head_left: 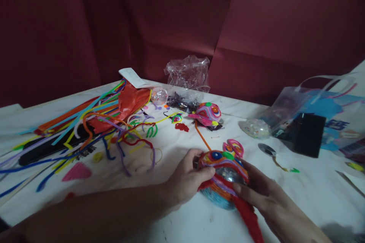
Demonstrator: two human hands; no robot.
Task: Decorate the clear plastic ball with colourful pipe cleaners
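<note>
Both hands hold a round ornament (221,188) wrapped in red, orange, purple and light blue strands, above the near part of the white table. My left hand (189,178) grips its left side, with the thumb across the front. On the other side, my right hand (259,188) has its fingers behind the ball and its thumb on the front. A clear, shiny patch shows between the strands. Blue and green discs sit on top, and a red strip (248,216) hangs from the lower right. Just behind is a pink looped piece (234,147).
Colourful pipe cleaners (99,121) sprawl across the left. A second decorated ball (208,114) lies behind the hands, near a clear plastic bag (188,74). To the right are a clear ball (256,128), a black box (309,135), a silver disc (267,149) and a translucent bag (288,102).
</note>
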